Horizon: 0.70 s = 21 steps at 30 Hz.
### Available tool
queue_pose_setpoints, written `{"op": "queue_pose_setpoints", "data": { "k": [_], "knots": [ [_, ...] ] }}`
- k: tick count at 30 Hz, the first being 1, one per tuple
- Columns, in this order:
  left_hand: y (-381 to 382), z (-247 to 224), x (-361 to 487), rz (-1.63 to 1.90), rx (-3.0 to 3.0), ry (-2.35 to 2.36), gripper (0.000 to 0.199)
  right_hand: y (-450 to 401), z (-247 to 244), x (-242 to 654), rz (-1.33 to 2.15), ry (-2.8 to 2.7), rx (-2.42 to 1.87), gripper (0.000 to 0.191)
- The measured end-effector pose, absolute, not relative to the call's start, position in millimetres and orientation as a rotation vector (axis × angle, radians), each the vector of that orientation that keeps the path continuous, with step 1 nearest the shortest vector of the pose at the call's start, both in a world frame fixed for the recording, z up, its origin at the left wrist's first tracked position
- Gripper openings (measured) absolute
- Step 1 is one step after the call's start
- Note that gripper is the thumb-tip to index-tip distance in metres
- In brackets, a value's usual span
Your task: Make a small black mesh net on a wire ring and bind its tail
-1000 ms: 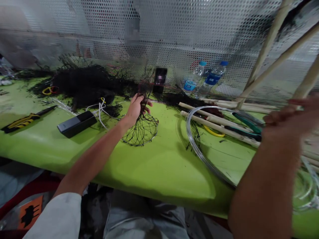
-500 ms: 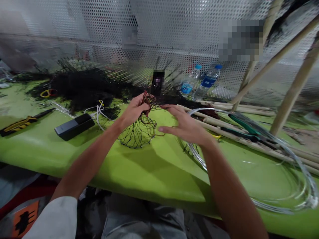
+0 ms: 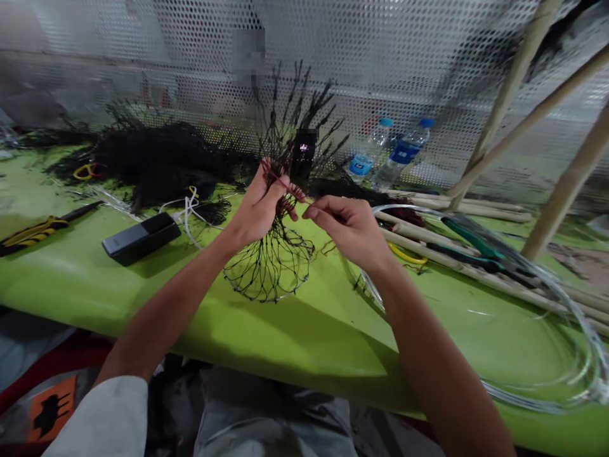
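A dark net (image 3: 266, 270) hangs with its round wire rim low over the green table, while its loose strands fan upward above the grip. My left hand (image 3: 261, 206) is closed around the gathered neck of the net, with dark red cord across its fingers. Just to the right, my right hand (image 3: 345, 225) pinches a thin reddish cord (image 3: 304, 198) between thumb and forefinger. The far end of the cord is too fine to follow.
A dark box (image 3: 143, 238) and yellow-black cutters (image 3: 40, 233) lie left on the table (image 3: 304, 343). Black netting (image 3: 162, 155) is heaped behind. Two bottles (image 3: 404, 152), wooden poles (image 3: 504, 285), green-handled pliers (image 3: 471, 238) and coiled clear tubing (image 3: 587, 336) are right.
The net's strands now stand fanned above my left hand, and its rim shows more fully. My right hand has gone from spread fingers to a pinch on the cord.
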<state>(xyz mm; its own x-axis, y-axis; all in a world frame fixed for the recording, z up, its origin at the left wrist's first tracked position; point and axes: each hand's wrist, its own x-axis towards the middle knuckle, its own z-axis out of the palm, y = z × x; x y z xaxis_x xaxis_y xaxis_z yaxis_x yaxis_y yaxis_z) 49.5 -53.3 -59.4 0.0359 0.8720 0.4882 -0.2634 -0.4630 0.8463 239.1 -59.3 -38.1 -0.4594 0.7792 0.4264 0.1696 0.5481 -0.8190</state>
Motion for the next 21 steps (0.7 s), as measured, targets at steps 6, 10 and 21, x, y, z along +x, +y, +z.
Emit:
{"op": "queue_pose_setpoints", "data": {
  "k": [6,10,21],
  "knots": [
    [-53.2,-55.0,37.8,1.409,1.309,0.547,0.023,-58.7,-3.0,240.1,1.007,-1.898,-0.591,0.030],
    [-54.6,-52.2,27.5,1.229,1.385,0.387,0.028,-47.8,9.6,236.8,1.072,-1.886,-0.492,0.029],
    [-39.8,-43.0,38.7,1.399,1.536,0.517,0.013,-43.3,23.3,241.9,1.264,-1.906,-0.331,0.018]
  ]
}}
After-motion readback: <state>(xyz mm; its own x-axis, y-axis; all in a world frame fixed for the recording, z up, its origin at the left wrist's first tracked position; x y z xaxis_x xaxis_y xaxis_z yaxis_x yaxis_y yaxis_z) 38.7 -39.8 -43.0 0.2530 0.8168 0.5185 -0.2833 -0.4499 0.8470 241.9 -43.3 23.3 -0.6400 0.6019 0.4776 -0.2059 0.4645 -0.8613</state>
